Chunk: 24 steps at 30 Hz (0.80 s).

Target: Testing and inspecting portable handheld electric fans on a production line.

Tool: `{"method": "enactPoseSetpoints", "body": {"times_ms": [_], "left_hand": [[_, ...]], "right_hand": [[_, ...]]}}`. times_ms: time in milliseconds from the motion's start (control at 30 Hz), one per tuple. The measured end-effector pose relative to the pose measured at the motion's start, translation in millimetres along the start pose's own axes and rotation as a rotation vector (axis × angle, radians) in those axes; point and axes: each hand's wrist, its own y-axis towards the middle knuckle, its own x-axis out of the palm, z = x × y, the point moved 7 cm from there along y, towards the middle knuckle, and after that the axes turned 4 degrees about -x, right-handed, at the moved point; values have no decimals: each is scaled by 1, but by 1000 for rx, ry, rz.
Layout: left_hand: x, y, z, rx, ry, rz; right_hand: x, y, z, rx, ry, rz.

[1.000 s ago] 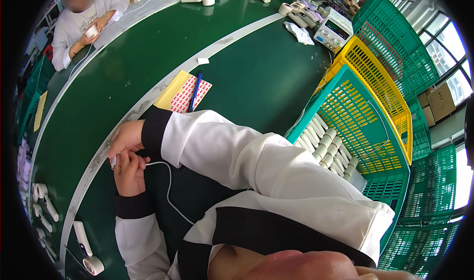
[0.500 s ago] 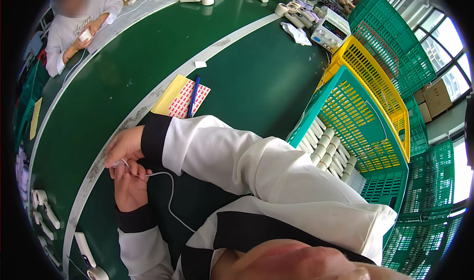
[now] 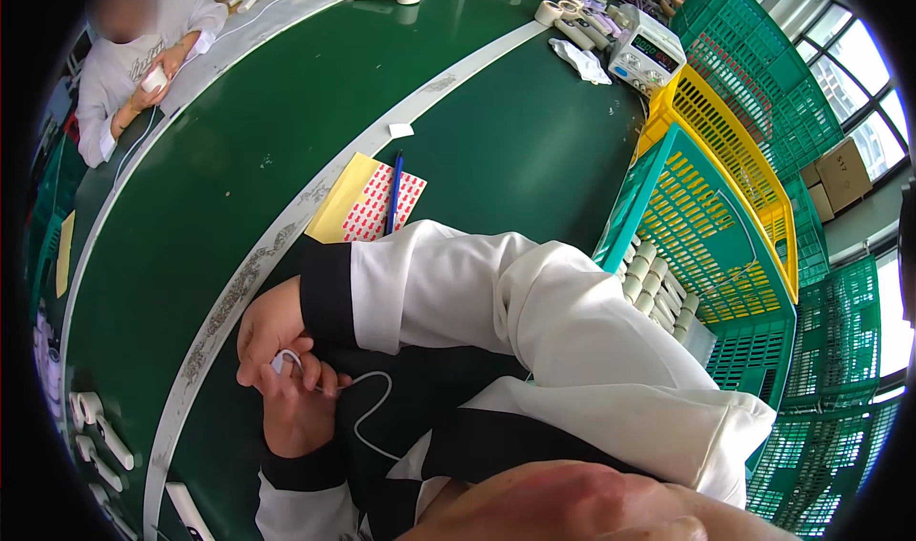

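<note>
Over the near side of the bench, my left hand (image 3: 300, 417) and my right hand (image 3: 271, 329) meet with fingers bent. Between them is the end of a thin white cable (image 3: 389, 384), with a small white piece (image 3: 281, 359) showing at the fingertips; it looks like a plug, but fingers cover part of it. My left fingers are closed around the cable end. My right hand closes on the same small piece from above. From the left fingers the cable curves right, then down toward my chest. Whatever lies inside the right hand is hidden.
Beyond my right forearm lie a yellow pad with a red-patterned sheet (image 3: 367, 218) and a blue pen (image 3: 394, 193). At right stand a green crate (image 3: 701, 212) of pale cylindrical parts, a yellow crate (image 3: 730, 145) and a power supply (image 3: 646, 54). White handheld devices (image 3: 114, 444) lie left. A co-worker sits opposite.
Both hands have come a little closer to me and to the right, still together on the cable end. More of the small white piece now shows. The whole view has shifted slightly.
</note>
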Motion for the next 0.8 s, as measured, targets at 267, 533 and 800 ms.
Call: {"method": "enactPoseSetpoints", "body": {"times_ms": [267,533,800], "left_hand": [[8,-4,3,-1,-91,-8],[7,-2,1,-51,-71,47],[-2,-4,-9,-132,45,167]], "right_hand": [[3,-4,-5,-43,-1,76],[-2,-10,-1,27,-60,95],[4,-11,-4,29,-149,76]]}}
